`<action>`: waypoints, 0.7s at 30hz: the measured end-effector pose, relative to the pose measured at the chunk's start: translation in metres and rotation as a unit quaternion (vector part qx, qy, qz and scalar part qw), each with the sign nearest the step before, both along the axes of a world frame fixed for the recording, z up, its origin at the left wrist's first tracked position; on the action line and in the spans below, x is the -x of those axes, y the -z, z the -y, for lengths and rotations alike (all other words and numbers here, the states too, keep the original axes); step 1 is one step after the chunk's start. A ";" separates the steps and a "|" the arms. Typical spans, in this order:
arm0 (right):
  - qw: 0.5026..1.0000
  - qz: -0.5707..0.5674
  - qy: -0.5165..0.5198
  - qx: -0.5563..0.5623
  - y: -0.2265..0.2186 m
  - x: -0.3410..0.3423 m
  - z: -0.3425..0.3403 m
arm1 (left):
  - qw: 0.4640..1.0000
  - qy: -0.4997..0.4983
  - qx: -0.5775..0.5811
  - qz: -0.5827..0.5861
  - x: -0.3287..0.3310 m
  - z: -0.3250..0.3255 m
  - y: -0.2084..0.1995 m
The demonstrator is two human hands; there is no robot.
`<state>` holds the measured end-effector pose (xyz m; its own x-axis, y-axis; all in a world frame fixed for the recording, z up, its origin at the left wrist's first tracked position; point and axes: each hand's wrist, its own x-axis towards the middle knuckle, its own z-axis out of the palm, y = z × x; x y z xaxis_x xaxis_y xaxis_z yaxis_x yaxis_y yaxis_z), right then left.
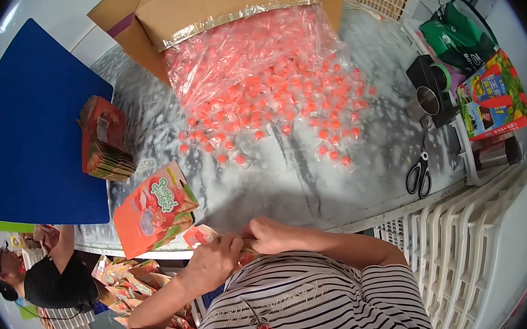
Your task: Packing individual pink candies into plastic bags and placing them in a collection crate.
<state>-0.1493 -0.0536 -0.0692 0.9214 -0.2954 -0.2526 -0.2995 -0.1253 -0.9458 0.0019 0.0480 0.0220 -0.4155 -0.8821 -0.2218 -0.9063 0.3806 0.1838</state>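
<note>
Close to my body, at the table's near edge, my left hand [213, 262] is closed on a red printed candy pouch [199, 236]. My right hand [266, 236] is also closed on the pouch, near its top side, with fingers pinched together. Much of the pouch is hidden behind my hands. Just left of them lies a flat red pouch [156, 208] with a green and white printed panel. Farther left stands a stack of similar pouches [106, 140]. Beyond my hands, many small clear-wrapped red candies [276, 96] spill from a plastic liner.
An open cardboard box [228, 9] lies behind the candies. Black scissors [419, 178], a metal cup [426, 101] and a green bag [457, 34] are at the right. White stacked crates [450, 271] flank the table; a blue board [38, 130] and a co-worker [52, 280] are left.
</note>
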 end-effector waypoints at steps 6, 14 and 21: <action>0.998 0.047 0.020 0.023 0.009 -0.005 0.006 | 0.998 -0.007 -0.065 -0.021 0.000 0.008 0.000; 0.993 -0.002 0.063 -0.095 0.038 0.010 0.034 | 0.981 0.025 -0.004 -0.195 0.008 0.021 0.008; 0.856 0.055 0.331 0.392 0.031 0.067 0.085 | 0.971 -0.146 0.076 -0.175 0.006 0.011 0.018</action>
